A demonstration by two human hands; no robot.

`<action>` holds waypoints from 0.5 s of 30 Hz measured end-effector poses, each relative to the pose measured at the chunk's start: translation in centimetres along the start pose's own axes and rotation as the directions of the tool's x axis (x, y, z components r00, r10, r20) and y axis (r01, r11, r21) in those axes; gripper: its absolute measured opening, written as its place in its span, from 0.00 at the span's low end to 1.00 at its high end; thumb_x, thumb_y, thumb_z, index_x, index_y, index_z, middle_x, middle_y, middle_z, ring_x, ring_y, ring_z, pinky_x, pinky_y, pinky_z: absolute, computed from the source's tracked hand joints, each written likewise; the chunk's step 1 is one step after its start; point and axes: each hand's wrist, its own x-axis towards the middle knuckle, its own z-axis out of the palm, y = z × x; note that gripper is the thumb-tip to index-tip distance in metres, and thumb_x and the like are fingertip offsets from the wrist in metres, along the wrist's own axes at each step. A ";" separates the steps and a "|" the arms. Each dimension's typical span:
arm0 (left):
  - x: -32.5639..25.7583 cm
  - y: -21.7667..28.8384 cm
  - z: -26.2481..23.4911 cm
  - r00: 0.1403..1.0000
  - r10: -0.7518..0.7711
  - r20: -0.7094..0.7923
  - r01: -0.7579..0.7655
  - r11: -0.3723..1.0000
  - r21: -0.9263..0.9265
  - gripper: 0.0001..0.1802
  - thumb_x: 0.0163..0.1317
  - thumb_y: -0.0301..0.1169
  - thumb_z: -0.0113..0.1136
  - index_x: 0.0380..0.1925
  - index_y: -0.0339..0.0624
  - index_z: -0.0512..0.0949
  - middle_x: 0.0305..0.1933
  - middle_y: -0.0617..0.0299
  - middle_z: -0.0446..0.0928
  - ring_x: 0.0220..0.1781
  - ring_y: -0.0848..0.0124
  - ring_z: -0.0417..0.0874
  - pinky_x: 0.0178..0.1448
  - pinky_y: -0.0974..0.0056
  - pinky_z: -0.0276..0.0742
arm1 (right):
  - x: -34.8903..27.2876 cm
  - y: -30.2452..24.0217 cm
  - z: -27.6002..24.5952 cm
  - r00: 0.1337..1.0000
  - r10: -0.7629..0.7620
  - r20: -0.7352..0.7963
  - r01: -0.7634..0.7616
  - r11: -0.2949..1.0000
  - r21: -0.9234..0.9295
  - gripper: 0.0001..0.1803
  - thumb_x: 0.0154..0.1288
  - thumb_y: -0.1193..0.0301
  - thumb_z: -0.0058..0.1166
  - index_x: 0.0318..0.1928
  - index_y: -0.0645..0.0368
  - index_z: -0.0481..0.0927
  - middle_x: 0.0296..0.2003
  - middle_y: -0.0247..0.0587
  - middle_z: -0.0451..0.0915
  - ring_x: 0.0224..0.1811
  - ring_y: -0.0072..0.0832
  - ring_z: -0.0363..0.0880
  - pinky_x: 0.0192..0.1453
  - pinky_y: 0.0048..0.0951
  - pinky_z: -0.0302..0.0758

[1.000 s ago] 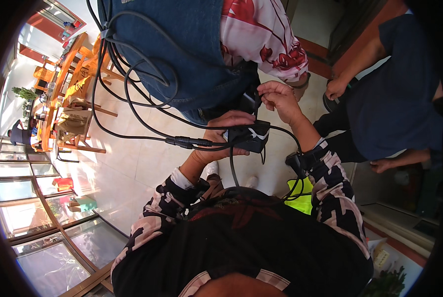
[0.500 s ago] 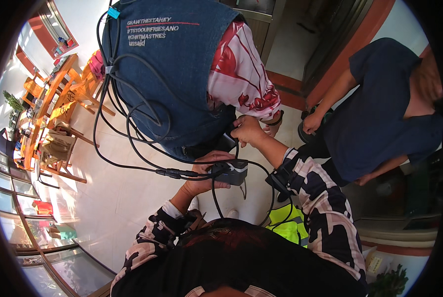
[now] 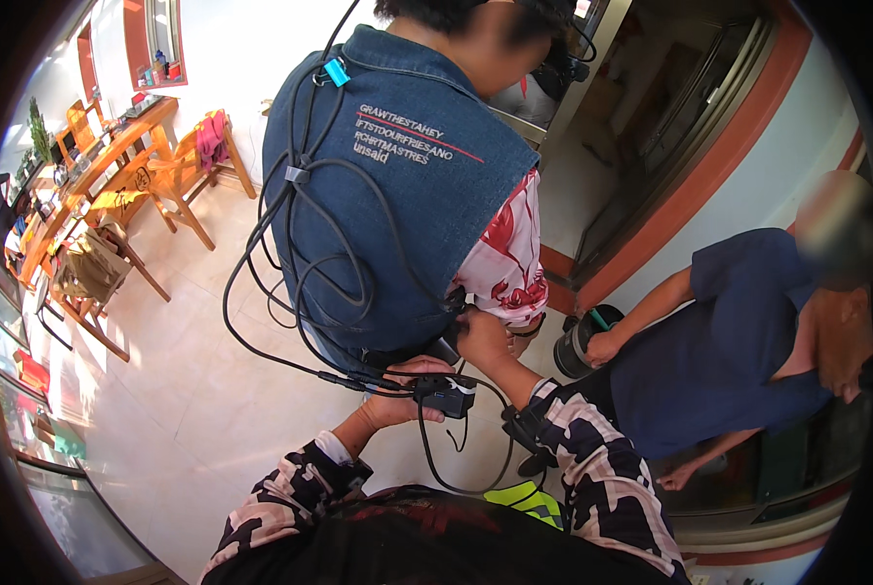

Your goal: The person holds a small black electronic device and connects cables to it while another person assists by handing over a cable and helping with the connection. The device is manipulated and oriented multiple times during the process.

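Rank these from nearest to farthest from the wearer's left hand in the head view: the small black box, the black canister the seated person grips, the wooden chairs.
From the left hand:
1. Small black box, held in that hand, at its right.
2. Black canister, further right, gripped by the person in dark blue.
3. Wooden chairs, far upper left by the table.

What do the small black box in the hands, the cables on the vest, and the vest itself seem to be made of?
Small black box: likely hard matte plastic, with flat faces and squared edges. Cables: black rubber or plastic sheath, smooth and hanging in loose loops. Vest: blue denim, judging by its woven look and stitched seams. The left hand holds the box; the right hand reaches the vest's hem.
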 end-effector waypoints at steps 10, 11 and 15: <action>-0.4 -0.4 -0.2 0.999 0.052 0.007 -0.053 0.994 0.095 0.40 0.31 0.40 0.81 0.49 0.38 0.79 0.49 0.57 0.79 0.52 0.61 0.78 0.61 0.58 0.73 | 1.7 0.8 -1.5 0.699 0.389 0.601 -0.715 0.408 0.568 0.06 0.56 0.70 0.61 0.28 0.57 0.79 0.22 0.30 0.76 0.19 0.22 0.71 0.21 0.24 0.61; -0.3 -0.4 -0.2 0.996 0.086 0.020 -0.087 0.989 0.117 0.40 0.31 0.41 0.81 0.49 0.38 0.79 0.49 0.56 0.79 0.52 0.60 0.78 0.61 0.58 0.73 | 1.8 0.8 -1.6 0.683 0.366 0.632 -0.725 0.446 0.525 0.07 0.58 0.68 0.62 0.29 0.56 0.79 0.23 0.31 0.77 0.19 0.22 0.71 0.22 0.23 0.60; -0.6 -0.8 -0.2 0.996 0.086 0.026 -0.088 0.992 0.088 0.37 0.34 0.39 0.82 0.48 0.37 0.80 0.51 0.55 0.78 0.55 0.59 0.77 0.61 0.57 0.72 | 2.5 1.2 -1.9 0.517 0.379 0.767 -0.838 0.407 0.363 0.18 0.68 0.55 0.52 0.31 0.56 0.79 0.19 0.30 0.72 0.18 0.21 0.68 0.20 0.24 0.55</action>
